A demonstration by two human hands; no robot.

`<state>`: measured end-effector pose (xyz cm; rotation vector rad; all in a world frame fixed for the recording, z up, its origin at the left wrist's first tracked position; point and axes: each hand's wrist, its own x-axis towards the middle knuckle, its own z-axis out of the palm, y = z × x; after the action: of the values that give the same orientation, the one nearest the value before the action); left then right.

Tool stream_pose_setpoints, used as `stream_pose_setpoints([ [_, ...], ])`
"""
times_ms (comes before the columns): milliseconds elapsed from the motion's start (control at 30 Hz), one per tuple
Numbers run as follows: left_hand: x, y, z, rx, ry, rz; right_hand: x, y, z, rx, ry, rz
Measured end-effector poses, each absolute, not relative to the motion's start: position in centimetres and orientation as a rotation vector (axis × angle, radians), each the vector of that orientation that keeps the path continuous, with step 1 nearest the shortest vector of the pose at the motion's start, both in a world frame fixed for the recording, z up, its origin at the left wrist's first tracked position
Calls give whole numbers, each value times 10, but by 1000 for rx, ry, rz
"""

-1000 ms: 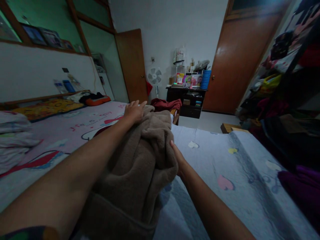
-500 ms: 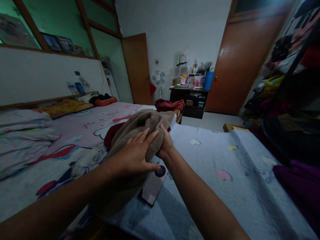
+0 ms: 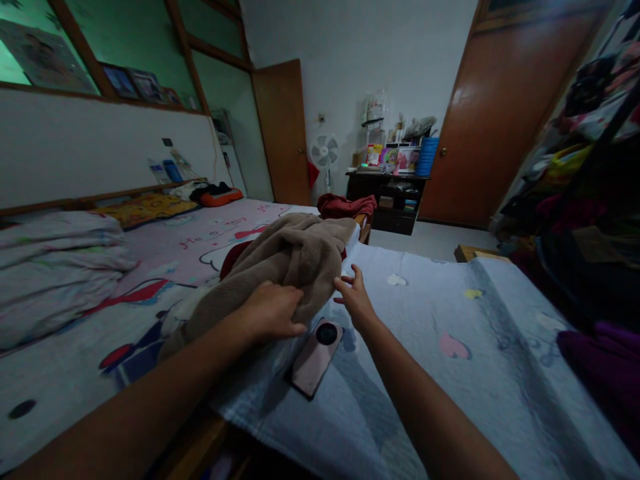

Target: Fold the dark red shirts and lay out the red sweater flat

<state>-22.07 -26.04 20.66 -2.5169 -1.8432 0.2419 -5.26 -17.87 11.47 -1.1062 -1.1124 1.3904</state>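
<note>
A bunched piece of brown plush cloth (image 3: pixel 310 257) lies in front of me across the edges of two bed surfaces, its exact kind not clear. My left hand (image 3: pixel 275 310) is on its near side, fingers curled down into the pile and thumb sticking out to the right. Just off the cloth's right edge is my right hand (image 3: pixel 357 300), open, with fingers apart and nothing in it. Between my forearms a pink phone (image 3: pixel 317 360) with a round dark camera lies back up on the pale blue sheet (image 3: pixel 415 320). Dark red fabric (image 3: pixel 234 259) peeks out beneath the brown cloth.
To the left spreads a pink patterned bedsheet (image 3: pixel 210 227) with a folded quilt (image 3: pixel 55 273). A dark red cloth (image 3: pixel 345 205) sits beyond the brown one. Purple fabric (image 3: pixel 600 367) lies at the right. Further back stand a fan (image 3: pixel 324 152) and a black cabinet (image 3: pixel 390 203).
My right hand has come off the brown cloth and moved right, fingers spreading. The left hand's fingers have curled. The cloth lies lower and flatter, showing more of the phone.
</note>
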Motion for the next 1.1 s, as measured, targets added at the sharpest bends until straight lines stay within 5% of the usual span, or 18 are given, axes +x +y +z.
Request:
stream_pose_setpoints([
  [133, -166, -233, 207, -2331, -1546, -152, -43, -179, 93, -991, -1352, 1233],
  [467, -182, -146, 158, -2242, -1547, 113, 17, -217, -8, -1678, -1960, 194],
  [1100, -226, -97, 147, -2352, -1604, 51, 22, -217, -6, -1674, -1990, 284],
])
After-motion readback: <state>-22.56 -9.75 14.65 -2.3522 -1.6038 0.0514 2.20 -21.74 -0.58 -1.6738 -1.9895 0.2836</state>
